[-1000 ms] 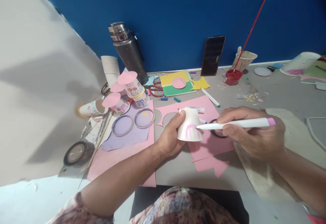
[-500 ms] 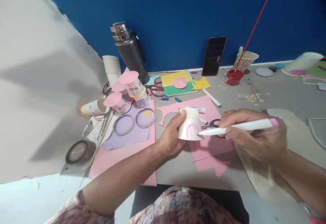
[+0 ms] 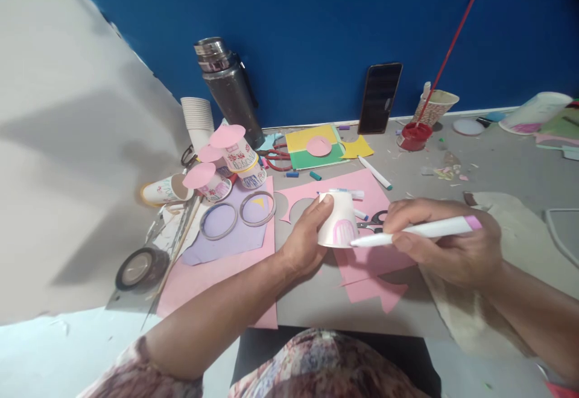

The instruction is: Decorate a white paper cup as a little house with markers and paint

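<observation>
Left hand (image 3: 304, 242) wrapped around an upturned white paper cup (image 3: 338, 222), thumb on the raised base, fingers closed behind the wall, holding it tilted just above the pink paper sheet (image 3: 362, 188) at the middle of the grey table (image 3: 497, 169). Right hand (image 3: 446, 244) closed in a writing grip on a white marker with a pink cap (image 3: 420, 230), tip laid against the cup's rim at the lower right. On the near wall, a pink arch shape (image 3: 344, 231): a second ago only curved outlines, now largely filled with pink strokes, so colouring of the arch seems well along. Marker tip shifted from the arch's side down toward the rim, cup turned slightly meanwhile. Just behind the cup, small black-handled scissors (image 3: 374, 219) and a couple of other markers on the pink sheet. Further left, decorated paper cups topped with pink discs (image 3: 226, 151), a stack of plain cups (image 3: 197, 116), two clear rings on lilac paper (image 3: 235, 214), a tape roll (image 3: 141, 268). Against the blue wall, a steel flask (image 3: 226, 87), a dark phone (image 3: 379, 97), a red paint pot (image 3: 412, 135) with a long red brush (image 3: 446, 57) in a cup beside it.
</observation>
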A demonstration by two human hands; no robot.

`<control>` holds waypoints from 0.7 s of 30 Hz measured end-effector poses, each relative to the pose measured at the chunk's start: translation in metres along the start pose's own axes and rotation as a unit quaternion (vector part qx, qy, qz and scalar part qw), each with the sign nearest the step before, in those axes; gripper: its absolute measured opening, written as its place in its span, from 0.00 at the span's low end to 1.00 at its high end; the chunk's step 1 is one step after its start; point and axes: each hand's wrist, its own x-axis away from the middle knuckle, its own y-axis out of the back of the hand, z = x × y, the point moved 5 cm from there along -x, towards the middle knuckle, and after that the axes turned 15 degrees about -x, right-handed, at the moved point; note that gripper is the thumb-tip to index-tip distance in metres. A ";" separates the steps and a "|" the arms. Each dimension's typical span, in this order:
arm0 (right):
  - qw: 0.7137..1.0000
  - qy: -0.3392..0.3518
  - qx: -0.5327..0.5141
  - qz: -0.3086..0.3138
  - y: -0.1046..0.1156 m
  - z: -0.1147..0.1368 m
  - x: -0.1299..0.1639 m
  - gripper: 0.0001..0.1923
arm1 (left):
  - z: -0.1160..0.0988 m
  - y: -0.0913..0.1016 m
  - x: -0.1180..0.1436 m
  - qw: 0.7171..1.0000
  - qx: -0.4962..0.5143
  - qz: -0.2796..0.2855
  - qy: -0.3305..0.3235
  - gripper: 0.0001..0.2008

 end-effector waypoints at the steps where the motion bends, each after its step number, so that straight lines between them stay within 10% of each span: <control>1: 1.000 -0.005 -0.002 0.007 0.000 0.000 0.000 0.07 | 0.000 0.000 0.000 1.000 0.000 0.002 0.000 0.35; 21: 0.999 0.039 0.022 0.019 -0.004 0.004 -0.003 0.07 | -0.001 0.004 0.002 0.991 -0.113 -0.035 -0.063 0.28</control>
